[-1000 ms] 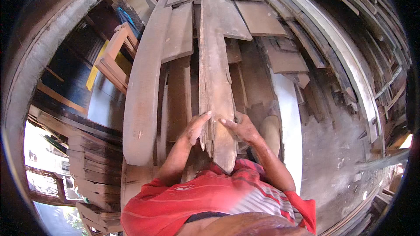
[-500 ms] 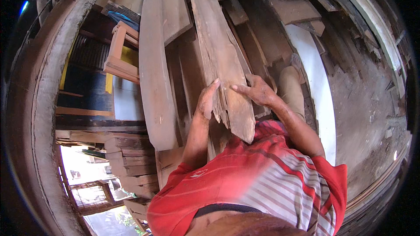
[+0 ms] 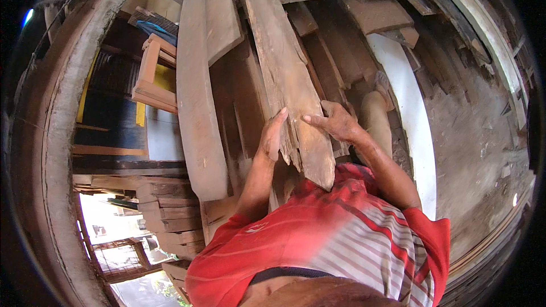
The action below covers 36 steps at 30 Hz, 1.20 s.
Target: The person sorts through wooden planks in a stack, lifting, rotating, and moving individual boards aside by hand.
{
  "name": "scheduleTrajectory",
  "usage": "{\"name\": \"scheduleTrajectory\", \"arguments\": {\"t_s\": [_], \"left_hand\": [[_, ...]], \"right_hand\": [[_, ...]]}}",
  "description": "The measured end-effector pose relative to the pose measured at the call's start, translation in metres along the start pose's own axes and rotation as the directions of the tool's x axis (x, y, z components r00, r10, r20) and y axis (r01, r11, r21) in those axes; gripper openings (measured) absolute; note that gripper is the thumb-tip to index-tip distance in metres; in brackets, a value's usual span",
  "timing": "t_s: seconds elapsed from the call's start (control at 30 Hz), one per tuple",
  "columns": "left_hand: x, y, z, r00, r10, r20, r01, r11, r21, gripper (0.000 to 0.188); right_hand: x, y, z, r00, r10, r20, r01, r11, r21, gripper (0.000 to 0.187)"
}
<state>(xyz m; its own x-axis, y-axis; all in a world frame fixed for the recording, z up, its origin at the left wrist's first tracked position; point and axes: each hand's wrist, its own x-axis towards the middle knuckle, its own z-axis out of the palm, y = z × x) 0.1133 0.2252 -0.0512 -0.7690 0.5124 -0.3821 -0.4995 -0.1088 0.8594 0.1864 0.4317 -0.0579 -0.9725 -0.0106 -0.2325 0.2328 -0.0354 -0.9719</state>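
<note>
A long, weathered wooden plank (image 3: 281, 62) runs away from my body, its near end split and ragged on the left side. My left hand (image 3: 273, 132) grips its left edge, thumb on top and the fingers hidden beneath. On the right edge, my right hand (image 3: 339, 122) is closed round the wood, with the thumb laid over the top face. The near tip of the plank hangs just in front of my red shirt. To the left lies another long wooden board (image 3: 196, 96), which neither hand touches.
More boards (image 3: 375, 14) are stacked at the far side and under the plank. A white panel (image 3: 406, 91) stretches along the right, beside my leg. An orange-brown wooden frame (image 3: 152, 74) stands at the left, above piled lumber (image 3: 173, 210). A concrete beam (image 3: 62, 96) curves along the left rim.
Both hands keep their hold on the plank. Its near end has come slightly lower and closer to my body, and the whole view has shifted a little.
</note>
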Motion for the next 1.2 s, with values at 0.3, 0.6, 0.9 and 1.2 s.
{"name": "scheduleTrajectory", "arguments": {"t_s": [0.3,0.6,0.9,1.2], "left_hand": [[0.004,-0.008,-0.005,0.999,-0.03,-0.037,0.031,0.999,0.027,0.047],[-0.008,0.005,0.006,0.998,0.003,-0.06,0.001,0.998,0.068,0.047],[-0.01,0.005,0.01,0.995,0.032,-0.09,-0.022,0.993,0.112,0.062],[-0.009,0.01,0.013,1.0,-0.015,-0.004,0.015,1.0,-0.019,0.055]], "right_hand": [[0.0,0.002,0.002,1.0,0.0,-0.003,0.0,0.998,0.064,0.058],[0.003,0.004,0.004,1.0,-0.008,-0.008,0.009,0.999,0.043,0.055],[0.001,0.0,0.01,1.0,-0.017,-0.018,0.019,0.996,0.086,0.05],[0.007,0.013,0.006,1.0,0.029,0.007,-0.03,0.997,0.077,0.055]]}}
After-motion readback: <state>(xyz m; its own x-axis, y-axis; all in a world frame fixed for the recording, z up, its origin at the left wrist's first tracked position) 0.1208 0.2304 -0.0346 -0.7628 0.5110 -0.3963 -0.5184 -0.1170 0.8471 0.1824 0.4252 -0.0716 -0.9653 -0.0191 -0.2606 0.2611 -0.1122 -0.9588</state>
